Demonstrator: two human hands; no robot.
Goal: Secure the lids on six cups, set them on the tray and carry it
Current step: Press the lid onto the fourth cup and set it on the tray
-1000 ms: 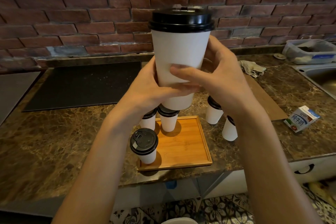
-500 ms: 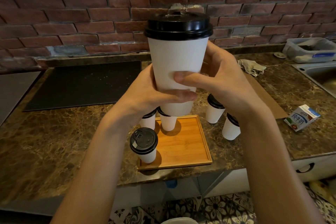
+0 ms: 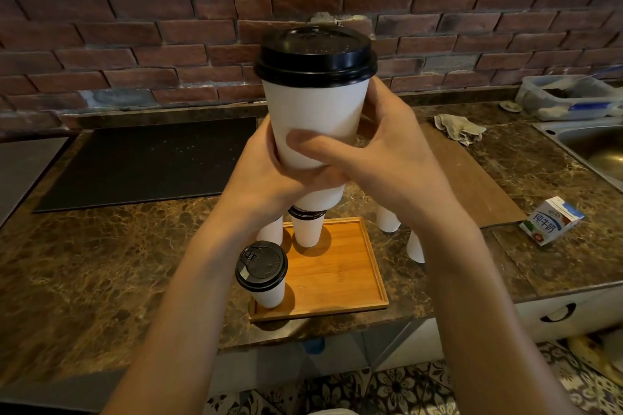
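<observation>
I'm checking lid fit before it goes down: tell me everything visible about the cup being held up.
The cup is tall white paper, tapering downward, with a black plastic lid seated on its rim, looking level. It is upright in the air, with the wooden tray below. Both hands grip its lower half: the left hand from the left, the right hand from the right, thumb across the front. Contents hidden.

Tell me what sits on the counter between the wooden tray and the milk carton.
Head view: a farther white cup and a nearer white cup stand off the tray, partly hidden by the right forearm; past them only marble counter reaches the milk carton.
</observation>
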